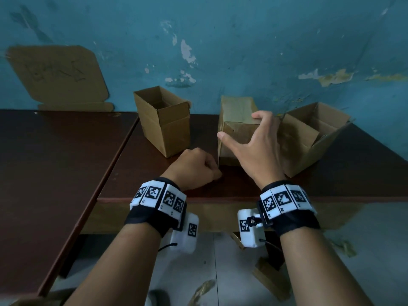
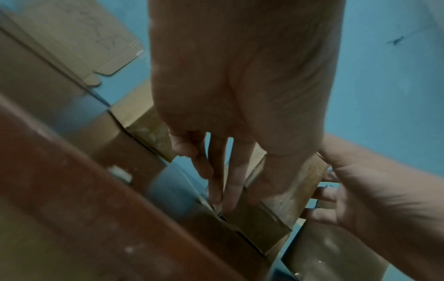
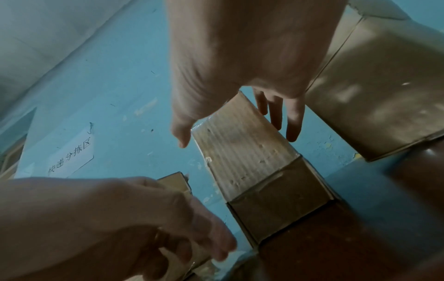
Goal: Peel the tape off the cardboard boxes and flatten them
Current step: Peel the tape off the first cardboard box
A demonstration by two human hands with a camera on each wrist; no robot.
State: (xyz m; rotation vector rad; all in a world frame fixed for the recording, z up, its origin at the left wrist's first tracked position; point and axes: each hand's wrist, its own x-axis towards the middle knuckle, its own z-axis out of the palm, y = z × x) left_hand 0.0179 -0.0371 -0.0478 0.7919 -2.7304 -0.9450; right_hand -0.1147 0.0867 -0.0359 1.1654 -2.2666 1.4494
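Observation:
A closed cardboard box (image 1: 237, 107) stands in the middle of the brown table (image 1: 287, 186), and glossy clear tape (image 3: 240, 152) covers its top face. My right hand (image 1: 254, 140) spans the box from above and grips it, thumb on the left top edge and fingers over the right edge. In the right wrist view the thumb and fingers (image 3: 293, 131) straddle the box. My left hand (image 1: 196, 168) is curled low at the box's front left bottom corner, with fingertips (image 2: 223, 197) touching that edge. Whether they pinch any tape is hidden.
An open empty box (image 1: 163, 129) stands to the left, and a larger open box (image 1: 309, 138) sits close on the right. Flattened cardboard (image 1: 57, 74) leans on the blue wall. A second tabletop (image 1: 55, 162) adjoins on the left. Cardboard scraps (image 1: 271, 277) lie on the floor.

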